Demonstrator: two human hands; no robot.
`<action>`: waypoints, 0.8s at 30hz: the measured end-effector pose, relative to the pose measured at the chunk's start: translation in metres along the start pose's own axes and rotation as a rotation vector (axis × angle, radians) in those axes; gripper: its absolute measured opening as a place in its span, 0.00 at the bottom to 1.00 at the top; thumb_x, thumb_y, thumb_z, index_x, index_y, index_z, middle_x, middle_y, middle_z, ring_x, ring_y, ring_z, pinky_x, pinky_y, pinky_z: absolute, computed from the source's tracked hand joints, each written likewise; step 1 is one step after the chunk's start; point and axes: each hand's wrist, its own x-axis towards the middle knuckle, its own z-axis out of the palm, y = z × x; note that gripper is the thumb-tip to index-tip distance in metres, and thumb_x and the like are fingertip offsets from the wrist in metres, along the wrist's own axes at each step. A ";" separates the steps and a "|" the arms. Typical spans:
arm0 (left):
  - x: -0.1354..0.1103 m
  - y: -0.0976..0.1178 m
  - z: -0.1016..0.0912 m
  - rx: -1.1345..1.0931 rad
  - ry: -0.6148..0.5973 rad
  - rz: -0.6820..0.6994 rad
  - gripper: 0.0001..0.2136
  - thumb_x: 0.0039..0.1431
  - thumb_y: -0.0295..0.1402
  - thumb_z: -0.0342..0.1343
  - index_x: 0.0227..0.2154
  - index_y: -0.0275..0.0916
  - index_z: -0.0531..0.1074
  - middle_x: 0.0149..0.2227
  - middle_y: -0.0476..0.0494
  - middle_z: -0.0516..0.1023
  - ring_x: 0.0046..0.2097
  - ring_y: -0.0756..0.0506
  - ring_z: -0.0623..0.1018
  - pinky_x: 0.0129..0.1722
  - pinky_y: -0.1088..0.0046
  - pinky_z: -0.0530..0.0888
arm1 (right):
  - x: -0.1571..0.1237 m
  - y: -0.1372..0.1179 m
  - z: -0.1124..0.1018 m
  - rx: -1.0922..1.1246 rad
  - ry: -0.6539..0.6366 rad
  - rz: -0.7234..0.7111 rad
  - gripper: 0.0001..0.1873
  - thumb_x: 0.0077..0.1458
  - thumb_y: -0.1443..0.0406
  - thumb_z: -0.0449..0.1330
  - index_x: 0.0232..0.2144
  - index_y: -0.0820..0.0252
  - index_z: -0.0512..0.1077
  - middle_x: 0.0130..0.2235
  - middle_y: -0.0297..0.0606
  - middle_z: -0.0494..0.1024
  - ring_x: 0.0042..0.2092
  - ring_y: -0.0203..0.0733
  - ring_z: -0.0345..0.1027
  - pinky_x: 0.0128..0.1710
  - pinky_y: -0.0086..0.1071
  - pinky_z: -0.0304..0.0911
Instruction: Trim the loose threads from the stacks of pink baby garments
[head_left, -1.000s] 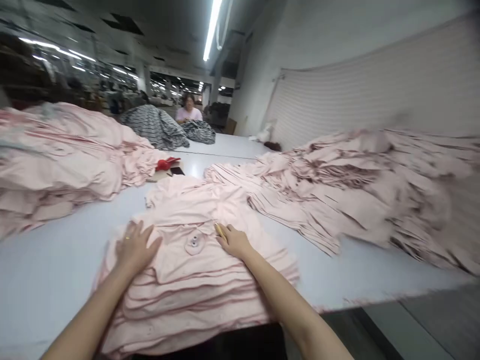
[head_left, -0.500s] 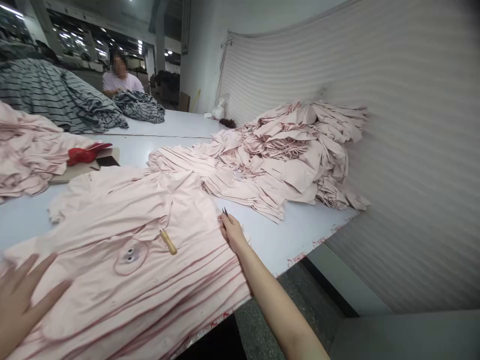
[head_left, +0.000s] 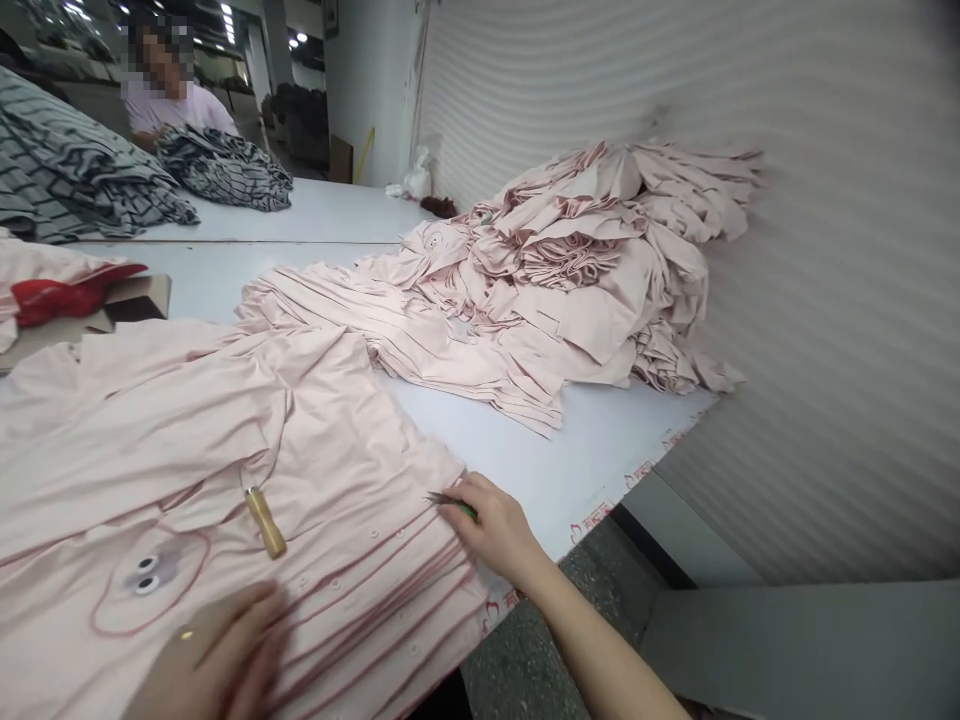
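Our right hand [head_left: 499, 530] pinches a green-handled pointed tool [head_left: 450, 503] narrowly at the edge of the stack of pale pink shirts [head_left: 225, 450], while our left hand [head_left: 214, 655] lies fingers-flat, seemingly steadying the layers.

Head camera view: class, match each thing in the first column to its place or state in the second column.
Things:
1. right hand
2. left hand
3. wooden handle
4. red cloth

Places or states:
A. lying on cardboard
B. holding a small pointed tool
C. lying right of the circled eyelets
D. resting on the pink shirts at the picture's bottom edge

Pairs: 1-B, 2-D, 3-C, 4-A
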 end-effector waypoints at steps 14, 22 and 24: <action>0.060 0.061 0.019 -0.044 0.034 0.074 0.14 0.66 0.40 0.46 0.44 0.42 0.74 0.41 0.44 0.80 0.40 0.50 0.80 0.38 0.79 0.77 | 0.005 -0.033 0.005 -0.435 -0.083 0.127 0.08 0.64 0.65 0.56 0.37 0.58 0.76 0.42 0.37 0.77 0.40 0.42 0.73 0.32 0.31 0.60; 0.058 0.061 0.016 -0.092 0.026 0.058 0.14 0.67 0.40 0.45 0.45 0.41 0.73 0.42 0.45 0.80 0.41 0.50 0.80 0.40 0.80 0.76 | 0.009 -0.023 0.009 -0.382 -0.052 0.113 0.06 0.63 0.66 0.58 0.37 0.55 0.75 0.41 0.34 0.77 0.40 0.41 0.72 0.32 0.30 0.58; 0.057 0.061 0.014 -0.113 0.020 0.031 0.14 0.67 0.39 0.45 0.46 0.41 0.73 0.42 0.45 0.80 0.42 0.51 0.80 0.41 0.80 0.76 | 0.009 -0.019 0.009 -0.350 -0.027 0.106 0.06 0.62 0.67 0.58 0.36 0.55 0.75 0.41 0.34 0.77 0.41 0.40 0.72 0.32 0.30 0.58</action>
